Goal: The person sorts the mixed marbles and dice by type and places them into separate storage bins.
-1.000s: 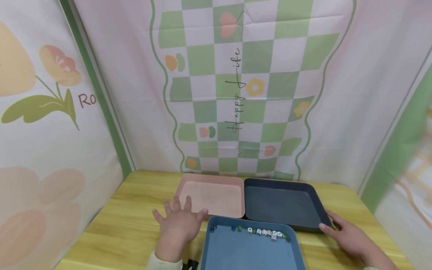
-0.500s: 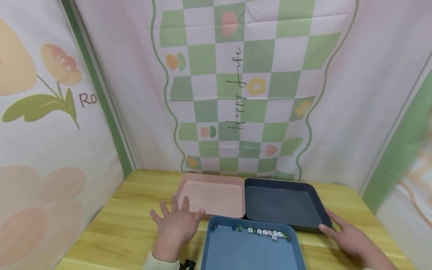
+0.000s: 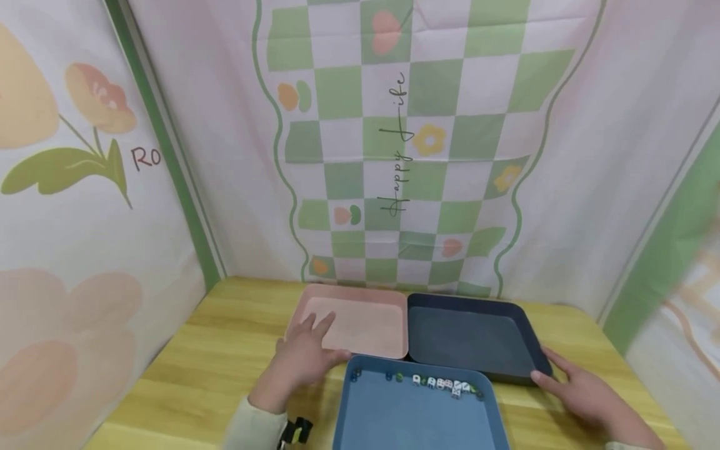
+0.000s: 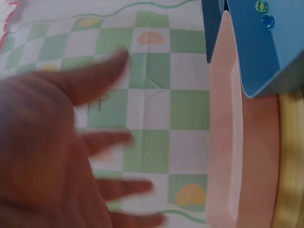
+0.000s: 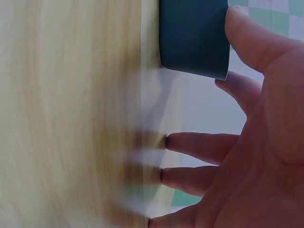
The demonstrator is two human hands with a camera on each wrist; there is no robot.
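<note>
My left hand [image 3: 302, 357] hovers at the near left corner of the pink tray [image 3: 365, 325], fingers spread and nothing held. The left wrist view shows its thumb and fingers extended, slightly blurred. My right hand [image 3: 582, 390] touches the near right corner of the dark navy tray [image 3: 467, 337], thumb on the front side and index finger on the right side. In the right wrist view its other fingers stretch down to the tabletop. The blue tray [image 3: 416, 419] sits in front, with several white dice [image 3: 440, 383] and blue and green glass marbles [image 3: 399, 377] along its far side.
All three trays stand on a yellow wood-grain table [image 3: 191, 369]; pink and navy sit side by side behind the blue one. A green-checked cloth [image 3: 388, 156] hangs behind. A small black object [image 3: 297, 431] is by the left sleeve.
My left hand has moved forward and slightly right toward the pink tray, its fingers turning rightward. The right hand stays at the navy tray's corner. Trays, dice and marbles keep their places.
</note>
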